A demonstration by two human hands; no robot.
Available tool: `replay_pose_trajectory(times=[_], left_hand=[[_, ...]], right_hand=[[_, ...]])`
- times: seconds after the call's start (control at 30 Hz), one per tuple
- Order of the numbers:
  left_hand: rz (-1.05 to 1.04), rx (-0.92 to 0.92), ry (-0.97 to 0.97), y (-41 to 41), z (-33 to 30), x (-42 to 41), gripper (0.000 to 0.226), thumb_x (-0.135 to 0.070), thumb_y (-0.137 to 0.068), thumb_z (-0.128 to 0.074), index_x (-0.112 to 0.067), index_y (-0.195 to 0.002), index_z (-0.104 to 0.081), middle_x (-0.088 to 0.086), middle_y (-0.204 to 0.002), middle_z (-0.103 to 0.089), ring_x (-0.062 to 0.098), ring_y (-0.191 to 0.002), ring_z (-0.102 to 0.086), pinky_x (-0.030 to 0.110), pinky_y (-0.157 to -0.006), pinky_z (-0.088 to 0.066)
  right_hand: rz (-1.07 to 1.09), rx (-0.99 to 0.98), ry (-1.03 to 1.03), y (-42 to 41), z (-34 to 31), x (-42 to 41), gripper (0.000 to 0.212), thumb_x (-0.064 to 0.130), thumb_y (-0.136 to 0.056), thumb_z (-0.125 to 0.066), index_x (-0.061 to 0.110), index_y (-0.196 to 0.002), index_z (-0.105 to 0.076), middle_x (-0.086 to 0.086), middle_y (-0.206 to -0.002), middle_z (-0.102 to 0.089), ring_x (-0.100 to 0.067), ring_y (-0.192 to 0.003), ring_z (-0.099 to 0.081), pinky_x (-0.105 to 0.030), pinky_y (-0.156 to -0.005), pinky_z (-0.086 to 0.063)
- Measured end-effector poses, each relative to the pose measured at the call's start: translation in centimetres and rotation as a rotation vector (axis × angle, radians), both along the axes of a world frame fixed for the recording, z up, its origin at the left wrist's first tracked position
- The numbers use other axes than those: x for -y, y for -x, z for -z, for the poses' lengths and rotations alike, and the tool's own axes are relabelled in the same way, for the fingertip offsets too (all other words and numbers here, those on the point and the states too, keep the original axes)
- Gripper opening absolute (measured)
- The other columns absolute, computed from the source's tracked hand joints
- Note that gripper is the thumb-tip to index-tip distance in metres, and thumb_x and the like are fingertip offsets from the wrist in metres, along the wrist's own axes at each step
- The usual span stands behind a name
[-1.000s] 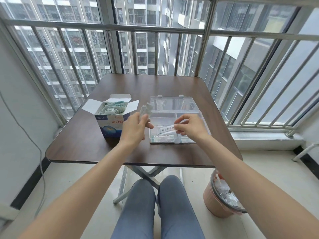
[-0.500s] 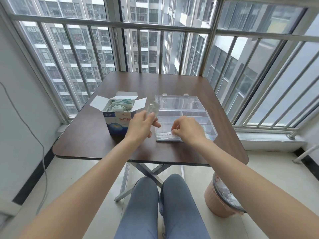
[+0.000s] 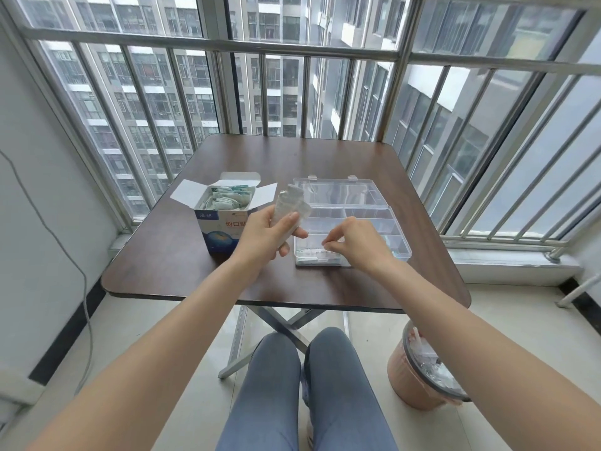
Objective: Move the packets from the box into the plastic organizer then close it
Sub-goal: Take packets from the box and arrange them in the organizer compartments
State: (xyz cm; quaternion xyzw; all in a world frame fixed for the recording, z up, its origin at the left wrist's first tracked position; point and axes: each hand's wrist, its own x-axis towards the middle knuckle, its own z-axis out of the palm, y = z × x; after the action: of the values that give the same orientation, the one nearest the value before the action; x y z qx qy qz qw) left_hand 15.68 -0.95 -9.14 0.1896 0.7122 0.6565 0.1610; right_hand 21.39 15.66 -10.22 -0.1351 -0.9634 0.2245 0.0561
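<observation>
Left hand (image 3: pixel 270 236) holds a small bunch of packets (image 3: pixel 290 206) upright-ish, tilted to the far right, thumb and fingers clamped round the lower part; the bunch's top pokes out above the fingers, over the gap btwn the box (image 3: pixel 224 219) and the plastic organizer (image 3: pixel 349 222). Right hand (image 3: pixel 354 242) sits over the organizer's near-left compartment, fingertips (image 3: pixel 327 245) curled down and drawn together; can't tell if they pinch a packet or have just let one go, too small to see. Some pale packets look to lie in that near compartment, long axis running left-right. Box is open on the table (image 3: pixel 169 255), left of the organizer, w/ plenty more packets inside, so the task is prob. early on. Organizer lid stands open, hinged back on the far side. Key relation: held bunch lies just left and slightly far of the right fingertips, long axis near-to-far and upward, so the right hand is the nearer one to draw the next packet off and must turn it roughly crosswise to lay it in the compartment. Risk: thin packets may slip or fan out of the left grip.
</observation>
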Motion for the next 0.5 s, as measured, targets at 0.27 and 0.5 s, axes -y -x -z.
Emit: replay_pose_trajectory(times=[0.27, 0.5], left_hand=[[0.117, 0.016, -0.014, -0.5, -0.3, -0.6, 0.016, -0.021, -0.095, -0.054, -0.007, -0.102, -0.059, 0.002, -0.062, -0.063, 0.005, -0.043, -0.040, 0.013, -0.039, -0.030], [0.145, -0.063, 0.127, -1.3, -1.2, -0.7, 0.032, -0.026, -0.103, -0.031, -0.013, -0.111, -0.059, 0.001, -0.071, -0.070, 0.011, -0.040, -0.053, 0.017, -0.038, -0.032]], right_hand=[[-0.007, -0.236, 0.861, -0.9, -3.3, 0.1, 0.017, 0.021, -0.088, -0.065, 0.005, -0.093, -0.070, -0.003, -0.081, -0.068, -0.005, -0.050, -0.051, -0.014, -0.043, -0.036], [-0.006, -0.302, 0.880, -1.2, -3.2, 0.5, 0.010, -0.001, -0.080, -0.070, 0.006, -0.075, -0.065, -0.004, -0.063, -0.064, -0.005, -0.047, -0.056, -0.015, -0.052, -0.047]])
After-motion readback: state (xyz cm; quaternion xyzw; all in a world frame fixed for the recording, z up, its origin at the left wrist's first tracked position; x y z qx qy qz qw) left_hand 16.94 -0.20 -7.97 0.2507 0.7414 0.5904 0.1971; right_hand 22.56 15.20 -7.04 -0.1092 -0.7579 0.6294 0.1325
